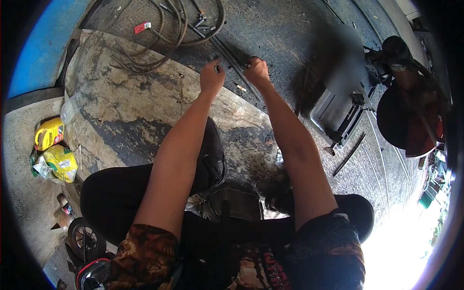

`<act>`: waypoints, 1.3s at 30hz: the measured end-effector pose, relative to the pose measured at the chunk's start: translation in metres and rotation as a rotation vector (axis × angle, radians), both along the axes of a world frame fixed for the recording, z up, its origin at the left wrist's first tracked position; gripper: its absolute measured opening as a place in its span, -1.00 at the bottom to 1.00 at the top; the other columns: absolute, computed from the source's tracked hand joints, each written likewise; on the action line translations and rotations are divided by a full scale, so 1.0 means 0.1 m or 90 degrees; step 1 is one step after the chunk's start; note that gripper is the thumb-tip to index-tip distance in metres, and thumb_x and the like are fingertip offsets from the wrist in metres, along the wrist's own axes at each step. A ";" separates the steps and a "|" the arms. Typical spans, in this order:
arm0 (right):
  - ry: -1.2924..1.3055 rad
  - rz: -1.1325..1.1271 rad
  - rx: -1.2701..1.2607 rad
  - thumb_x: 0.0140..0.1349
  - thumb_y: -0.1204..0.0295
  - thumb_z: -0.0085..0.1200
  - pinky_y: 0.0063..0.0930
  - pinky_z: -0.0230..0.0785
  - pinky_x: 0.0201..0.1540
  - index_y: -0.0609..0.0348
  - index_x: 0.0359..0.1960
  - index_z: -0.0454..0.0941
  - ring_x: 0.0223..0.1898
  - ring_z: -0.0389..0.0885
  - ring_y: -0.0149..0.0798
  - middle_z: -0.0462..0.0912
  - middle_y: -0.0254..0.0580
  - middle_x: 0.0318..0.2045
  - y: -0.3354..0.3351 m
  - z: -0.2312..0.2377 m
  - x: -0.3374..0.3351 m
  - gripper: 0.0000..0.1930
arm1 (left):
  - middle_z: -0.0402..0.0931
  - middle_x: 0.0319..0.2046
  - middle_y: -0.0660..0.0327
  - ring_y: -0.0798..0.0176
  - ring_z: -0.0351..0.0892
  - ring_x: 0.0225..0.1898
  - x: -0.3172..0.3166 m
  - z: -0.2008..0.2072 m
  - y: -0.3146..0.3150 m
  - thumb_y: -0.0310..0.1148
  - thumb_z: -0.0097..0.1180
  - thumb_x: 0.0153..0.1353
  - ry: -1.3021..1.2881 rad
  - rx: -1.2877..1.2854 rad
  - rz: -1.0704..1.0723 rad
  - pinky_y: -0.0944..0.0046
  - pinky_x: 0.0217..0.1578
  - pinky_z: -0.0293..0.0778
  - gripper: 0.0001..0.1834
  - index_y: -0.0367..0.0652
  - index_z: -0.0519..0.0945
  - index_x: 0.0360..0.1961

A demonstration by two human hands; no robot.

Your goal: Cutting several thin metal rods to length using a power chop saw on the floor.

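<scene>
Both my arms reach forward over the floor, and my two hands are a short gap apart. My left hand (212,77) has its fingers curled in, thumb side up; whatever it may hold is too small to tell. Beside it, my right hand (257,71) is closed too, with a small dark spot at its fingertips that I cannot make out. Long thin metal rods (247,84) lie slantwise on the floor, passing between and below the hands. A small pale piece (240,88) rests near the rods, just below my right hand.
A looped hose (182,36) and a small red packet (142,27) lie beyond my left hand. Worn sheeting (106,82) covers the floor before my knees. At left stand a yellow jug (49,134) and yellow bag (62,164). Rightward are a metal frame (333,113) and a large disc (403,121).
</scene>
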State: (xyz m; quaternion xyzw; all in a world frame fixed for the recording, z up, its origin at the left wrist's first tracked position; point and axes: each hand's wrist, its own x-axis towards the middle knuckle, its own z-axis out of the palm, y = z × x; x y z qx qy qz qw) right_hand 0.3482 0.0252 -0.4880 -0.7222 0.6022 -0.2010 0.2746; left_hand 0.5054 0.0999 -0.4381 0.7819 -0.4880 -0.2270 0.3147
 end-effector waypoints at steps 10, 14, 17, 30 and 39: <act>-0.012 0.045 0.057 -0.01 0.34 0.14 -0.22 0.43 0.11 0.13 -0.22 0.69 -0.05 0.62 0.07 0.66 0.16 -0.18 -0.14 -0.10 -0.07 -0.70 | 0.54 0.02 -0.13 -0.12 0.51 0.08 -0.02 -0.02 0.03 -0.41 0.06 0.20 0.016 0.040 -0.024 0.04 0.08 0.46 -0.65 -0.27 0.61 0.00; 0.036 0.054 0.126 0.00 0.20 0.17 -0.25 0.49 0.04 -0.02 -0.16 0.72 -0.09 0.67 -0.03 0.70 0.02 -0.19 -0.22 -0.04 -0.05 -0.64 | 0.55 0.00 -0.13 -0.13 0.53 0.06 0.03 -0.09 0.02 -0.37 0.08 0.21 -0.013 0.039 -0.030 0.04 0.08 0.46 -0.63 -0.23 0.59 0.04; 0.008 0.071 0.241 -0.02 0.22 0.18 -0.25 0.46 0.10 -0.03 -0.12 0.70 -0.02 0.63 0.02 0.68 0.04 -0.14 -0.23 0.13 -0.07 -0.62 | 0.56 -0.01 -0.12 -0.14 0.53 0.05 0.03 -0.10 0.05 -0.34 0.09 0.22 -0.023 0.050 -0.037 0.03 0.08 0.46 -0.62 -0.19 0.58 0.06; -0.058 0.240 0.048 -0.10 0.21 0.29 -0.28 0.51 0.02 0.02 -0.06 0.66 -0.10 0.66 -0.02 0.68 0.03 -0.18 -0.08 0.22 -0.18 -0.52 | 0.54 0.01 -0.10 -0.10 0.51 0.08 0.02 -0.17 0.01 -0.34 0.09 0.18 -0.034 0.050 -0.065 0.04 0.09 0.43 -0.61 -0.21 0.59 0.03; 0.135 0.163 0.016 0.13 0.46 0.02 -0.09 0.40 0.11 0.25 -0.20 0.62 0.05 0.50 0.22 0.51 0.16 -0.02 0.24 0.36 0.14 -0.77 | 0.56 -0.07 -0.19 -0.19 0.54 0.00 -0.01 -0.11 0.03 -0.37 0.09 0.11 -0.042 -0.020 -0.049 0.02 0.07 0.43 -0.60 -0.31 0.59 -0.01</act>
